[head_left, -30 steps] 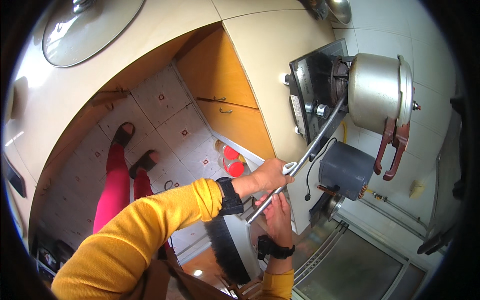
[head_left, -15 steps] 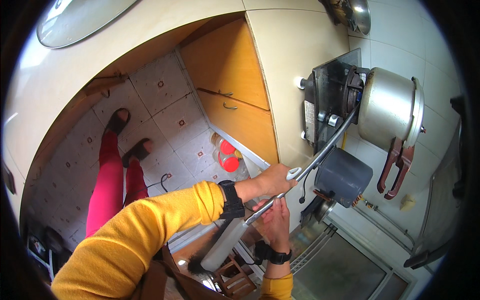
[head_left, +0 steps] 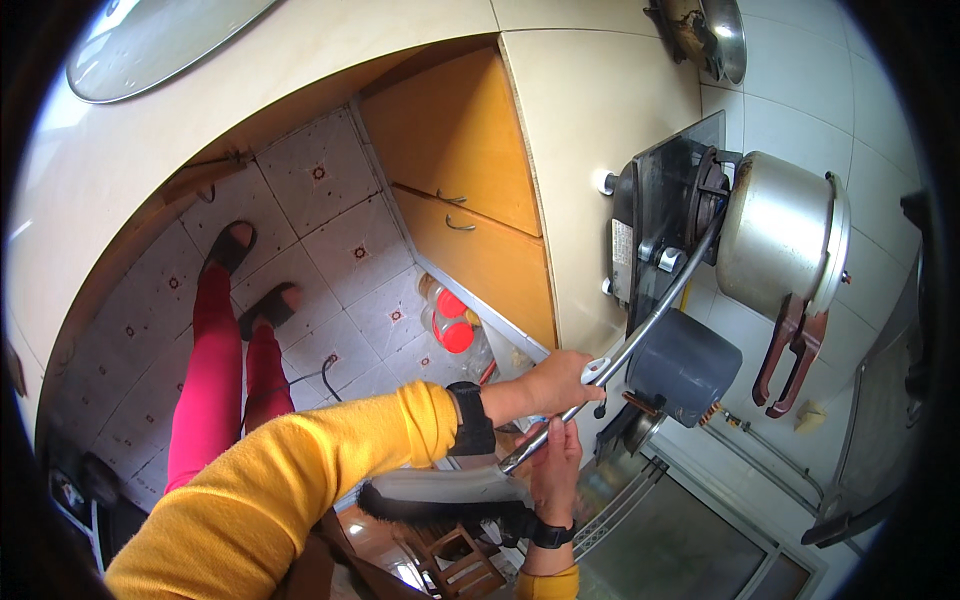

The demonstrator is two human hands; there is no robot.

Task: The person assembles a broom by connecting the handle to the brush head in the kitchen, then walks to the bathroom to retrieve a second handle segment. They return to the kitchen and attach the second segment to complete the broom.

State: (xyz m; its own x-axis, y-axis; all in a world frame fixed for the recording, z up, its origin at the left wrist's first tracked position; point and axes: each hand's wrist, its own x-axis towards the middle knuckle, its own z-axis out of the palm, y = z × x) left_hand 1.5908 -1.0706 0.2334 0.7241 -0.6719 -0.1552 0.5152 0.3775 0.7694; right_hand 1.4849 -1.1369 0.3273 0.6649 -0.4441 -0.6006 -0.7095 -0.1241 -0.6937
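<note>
A broom with a metal pole point(head_left: 652, 318) runs diagonally across the view, its far end beside the gas stove. At its near end is a pale, translucent head with black bristles point(head_left: 430, 505), lying crosswise below my forearm. My left hand point(head_left: 560, 385) is closed around the pole, next to a white loop-shaped clip point(head_left: 594, 371). Just below it, my right hand point(head_left: 556, 465) has its fingers closed on the pole near the head. I wear yellow sleeves and a black band on each wrist.
A silver pressure cooker point(head_left: 778, 232) sits on the gas stove point(head_left: 650, 225). A grey pot point(head_left: 685, 366) stands close to the pole. Red-lidded jars point(head_left: 455, 335) are on the tiled floor by wooden cabinet doors point(head_left: 470, 200). A glass lid point(head_left: 150, 45) lies on the counter, upper left.
The broom head has swung round, from pointing down and leftward to lying more level across the view. Both hands keep their grip on the pole, a little lower in the view.
</note>
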